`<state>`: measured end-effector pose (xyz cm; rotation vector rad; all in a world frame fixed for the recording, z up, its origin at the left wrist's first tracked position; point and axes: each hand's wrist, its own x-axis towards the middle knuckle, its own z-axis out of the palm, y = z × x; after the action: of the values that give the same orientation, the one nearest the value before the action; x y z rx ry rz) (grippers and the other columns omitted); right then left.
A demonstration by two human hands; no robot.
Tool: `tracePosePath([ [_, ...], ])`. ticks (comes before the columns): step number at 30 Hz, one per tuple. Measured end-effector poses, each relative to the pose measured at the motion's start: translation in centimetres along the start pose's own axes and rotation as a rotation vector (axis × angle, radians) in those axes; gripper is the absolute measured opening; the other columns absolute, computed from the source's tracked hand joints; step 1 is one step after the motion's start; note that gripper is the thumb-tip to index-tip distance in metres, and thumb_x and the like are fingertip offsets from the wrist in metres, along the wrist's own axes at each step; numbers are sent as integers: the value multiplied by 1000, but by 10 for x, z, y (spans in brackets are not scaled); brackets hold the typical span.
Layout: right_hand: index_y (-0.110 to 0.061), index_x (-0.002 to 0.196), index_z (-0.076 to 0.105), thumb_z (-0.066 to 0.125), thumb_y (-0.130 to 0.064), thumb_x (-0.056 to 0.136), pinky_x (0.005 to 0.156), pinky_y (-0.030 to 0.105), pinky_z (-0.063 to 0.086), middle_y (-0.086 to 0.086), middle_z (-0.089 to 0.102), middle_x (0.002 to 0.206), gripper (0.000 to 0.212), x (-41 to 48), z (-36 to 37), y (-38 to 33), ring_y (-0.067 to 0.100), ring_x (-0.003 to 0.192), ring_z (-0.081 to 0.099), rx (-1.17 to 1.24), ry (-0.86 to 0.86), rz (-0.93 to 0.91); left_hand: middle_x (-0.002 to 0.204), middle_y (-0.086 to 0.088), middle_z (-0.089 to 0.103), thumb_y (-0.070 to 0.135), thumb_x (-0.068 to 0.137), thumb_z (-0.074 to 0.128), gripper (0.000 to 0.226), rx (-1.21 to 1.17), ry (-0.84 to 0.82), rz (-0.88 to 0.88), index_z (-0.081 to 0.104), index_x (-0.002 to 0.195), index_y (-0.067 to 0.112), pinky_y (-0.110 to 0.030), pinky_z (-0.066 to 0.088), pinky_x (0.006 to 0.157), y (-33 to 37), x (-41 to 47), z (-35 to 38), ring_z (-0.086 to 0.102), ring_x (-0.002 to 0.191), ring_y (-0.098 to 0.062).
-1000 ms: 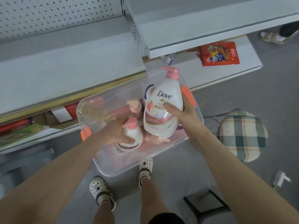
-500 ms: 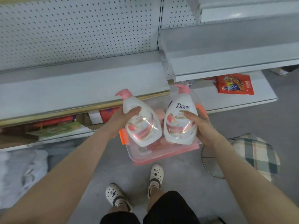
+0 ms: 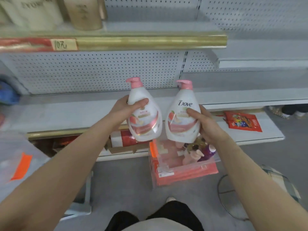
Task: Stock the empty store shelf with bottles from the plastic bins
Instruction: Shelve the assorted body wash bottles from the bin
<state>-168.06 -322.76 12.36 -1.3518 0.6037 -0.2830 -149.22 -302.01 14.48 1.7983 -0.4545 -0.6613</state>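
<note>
Hands occupy the centre of the frame, each closed around a white pump bottle. The left hand (image 3: 126, 107) wraps the upper body of the left bottle (image 3: 144, 114), thumb across its front, tilting it so the pink pump head points to the upper left. The right hand (image 3: 205, 124) grips the right bottle (image 3: 182, 117) from its right side, thumb pressed on the label beneath the printed word "Dove"; this bottle stands nearly upright. Both bottles are smooth, glossy, teardrop-shaped plastic with pink pump tops and pink-and-white labels showing fruit, and they sit just beside each other without clearly touching. They are held in front of the empty grey shelf (image 3: 75, 112), a flat metal board backed by white perforated pegboard (image 3: 100, 70). Below them, at centre right on the grey floor, rests a clear plastic bin (image 3: 183, 169) with a pink base, holding more bottles, one of them purple. A gold-coloured edge strip (image 3: 150, 41) runs along the upper shelf, where blurred beige containers (image 3: 83, 12) stand at upper left. A red packet (image 3: 241, 122) lies on the low shelf at right.
</note>
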Motion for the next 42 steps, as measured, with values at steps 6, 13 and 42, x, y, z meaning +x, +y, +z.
tracePosePath([
  [6,-13,125,53,72,-23,83,78,36,58,11,70,113,47,-12,63,-38,26,99,70,-72,-29,-165,98,8,72,44,73,80,41,58,52,122,63,106,27,-28,56,74,24,-22,-65,70,88,-10],
  [13,-17,128,51,72,-22,85,78,27,57,5,68,116,48,-4,116,-94,19,101,69,-149,15,-346,99,13,71,63,52,78,66,134,145,198,61,108,32,-37,57,82,52,-32,-126,69,88,-9],
  [42,-10,122,51,81,-28,78,76,31,48,0,61,106,57,270,177,-260,23,96,62,-472,29,-595,95,15,73,74,49,74,67,172,371,239,64,105,38,-41,57,84,153,68,-139,72,78,-10],
])
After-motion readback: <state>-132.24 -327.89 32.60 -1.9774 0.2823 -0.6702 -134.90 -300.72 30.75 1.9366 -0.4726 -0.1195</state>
